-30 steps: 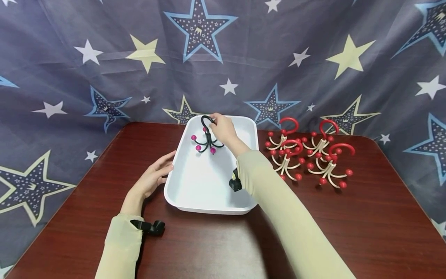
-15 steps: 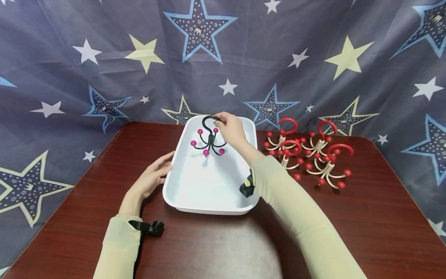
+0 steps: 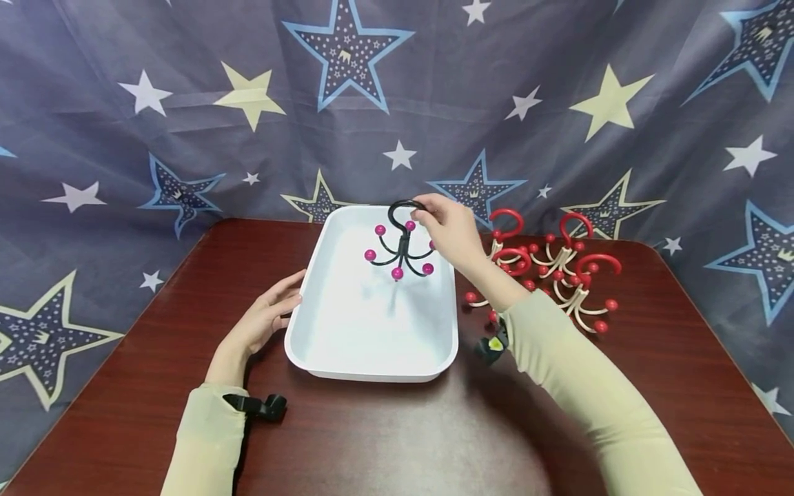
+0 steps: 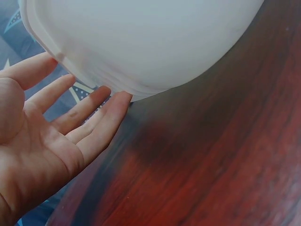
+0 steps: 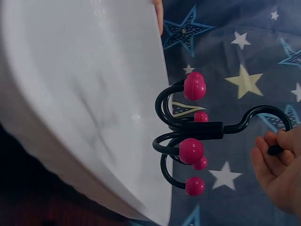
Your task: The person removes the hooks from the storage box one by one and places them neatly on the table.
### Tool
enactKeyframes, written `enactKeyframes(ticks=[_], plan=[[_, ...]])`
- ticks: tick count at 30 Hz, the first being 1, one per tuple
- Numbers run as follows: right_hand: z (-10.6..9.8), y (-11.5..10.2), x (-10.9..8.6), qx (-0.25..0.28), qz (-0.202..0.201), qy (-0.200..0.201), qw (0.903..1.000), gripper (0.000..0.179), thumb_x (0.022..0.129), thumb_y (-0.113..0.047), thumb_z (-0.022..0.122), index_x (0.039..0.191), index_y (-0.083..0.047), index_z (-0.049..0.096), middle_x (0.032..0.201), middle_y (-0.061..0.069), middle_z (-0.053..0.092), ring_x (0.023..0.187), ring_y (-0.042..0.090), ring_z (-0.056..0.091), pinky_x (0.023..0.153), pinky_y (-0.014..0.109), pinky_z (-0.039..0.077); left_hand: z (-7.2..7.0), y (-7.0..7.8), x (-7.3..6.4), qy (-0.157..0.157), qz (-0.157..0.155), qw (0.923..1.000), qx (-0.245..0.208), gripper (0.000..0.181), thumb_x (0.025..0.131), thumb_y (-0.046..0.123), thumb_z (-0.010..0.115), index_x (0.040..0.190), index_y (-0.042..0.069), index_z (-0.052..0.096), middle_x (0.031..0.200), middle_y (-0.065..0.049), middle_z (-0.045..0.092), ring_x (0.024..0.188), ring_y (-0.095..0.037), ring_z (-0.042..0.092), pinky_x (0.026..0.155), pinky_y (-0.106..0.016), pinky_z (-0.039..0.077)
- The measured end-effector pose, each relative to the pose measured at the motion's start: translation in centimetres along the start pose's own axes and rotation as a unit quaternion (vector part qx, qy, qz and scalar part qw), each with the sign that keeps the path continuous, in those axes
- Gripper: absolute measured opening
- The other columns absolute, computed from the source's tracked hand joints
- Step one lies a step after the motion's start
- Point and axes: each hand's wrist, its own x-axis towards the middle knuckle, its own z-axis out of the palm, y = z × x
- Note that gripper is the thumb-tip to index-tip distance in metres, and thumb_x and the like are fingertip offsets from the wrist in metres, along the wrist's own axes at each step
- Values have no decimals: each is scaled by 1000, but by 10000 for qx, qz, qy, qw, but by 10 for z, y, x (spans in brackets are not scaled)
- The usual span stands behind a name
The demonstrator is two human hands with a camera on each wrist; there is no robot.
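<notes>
Pinched by its curved top in my right hand (image 3: 455,231) is a black multi-arm hanger hook (image 3: 404,245) with pink ball tips. It hangs upright over the far right part of a white tray (image 3: 347,331), its shadow on the tray floor. In the right wrist view the fingers and thumb (image 5: 282,165) close round the end of the black hook. My left hand (image 3: 263,320) touches the tray's left wall with nearly straight fingers; in the left wrist view the fingertips (image 4: 123,96) lie against the outer side of the white wall.
Several similar hooks with red tops and cream arms (image 3: 577,303) stand close together right of the tray, partly hidden behind the right forearm. A dark red wooden table (image 3: 372,441) lies below. A star-patterned cloth (image 3: 434,83) hangs behind its far edge.
My right hand has lifted the black hook off the tray floor and carried it to the right. The left hand stays at the tray's side.
</notes>
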Motion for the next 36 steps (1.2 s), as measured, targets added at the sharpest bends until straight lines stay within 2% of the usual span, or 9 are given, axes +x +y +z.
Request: enactKeyframes(ticks=[4, 9, 14, 19, 24, 31, 35, 36], plan=[[-17, -5, -9, 215, -100, 82, 9997, 17, 81, -17, 57, 96, -12, 62, 80, -2, 64, 74, 4, 59, 68, 23, 45, 0, -1, 0, 7, 12, 10000, -8, 54, 88, 15, 46, 136, 15, 22, 116, -5, 44, 96, -11, 53, 74, -32, 46], [-38, -8, -23, 200, -160, 131, 9996, 17, 82, -19, 57, 97, -15, 62, 81, -2, 64, 75, 4, 60, 69, 23, 45, -2, -7, 2, 54, -6, 10000, -78, 51, 88, 13, 46, 134, 18, 26, 118, -7, 44, 97, -12, 53, 74, -33, 46], [-58, -7, -42, 84, 24, 126, 9999, 19, 82, -23, 56, 99, -17, 61, 82, -4, 65, 75, 3, 60, 65, 20, 46, -7, -17, 6, 48, 15, 10000, -73, 51, 87, 14, 47, 134, 20, 27, 119, -7, 43, 98, -13, 53, 74, -33, 46], [-75, -8, -60, 340, 174, 60, 9993, 21, 83, -17, 55, 102, -11, 60, 85, 3, 65, 77, 8, 61, 65, 18, 47, -8, -21, 8, 76, 34, 9999, -71, 51, 87, 16, 48, 134, 20, 27, 120, -8, 43, 98, -13, 53, 73, -33, 47], [-91, -11, -79, 401, 179, 84, 9990, 21, 83, -9, 54, 103, -4, 59, 86, 13, 64, 77, 13, 62, 65, 19, 47, -7, -18, 7, 113, -19, 9999, -64, 51, 87, 15, 47, 134, 20, 27, 120, -6, 43, 98, -12, 52, 74, -32, 47], [-111, 9, -102, 32, 230, 80, 9997, 21, 81, -14, 57, 102, -13, 61, 84, 7, 65, 73, 5, 61, 45, 16, 39, 1, -5, 1, 72, -27, 10000, -9, 53, 88, 15, 47, 135, 16, 24, 116, -4, 44, 96, -10, 53, 74, -32, 46], [-120, 18, -112, 36, 284, -60, 9996, 20, 82, -14, 57, 101, -11, 60, 82, 6, 66, 74, 7, 61, 47, 16, 42, 0, -4, 1, 95, -41, 9999, 48, 53, 88, 16, 47, 135, 17, 23, 116, -4, 44, 96, -10, 53, 74, -31, 46], [-121, 20, -114, 39, 318, -107, 9994, 20, 82, -14, 56, 101, -11, 60, 82, 6, 66, 74, 7, 62, 52, 15, 44, 0, -4, 1, 91, -43, 9999, 41, 53, 88, 16, 46, 135, 17, 23, 116, -4, 44, 96, -10, 53, 74, -31, 46]])
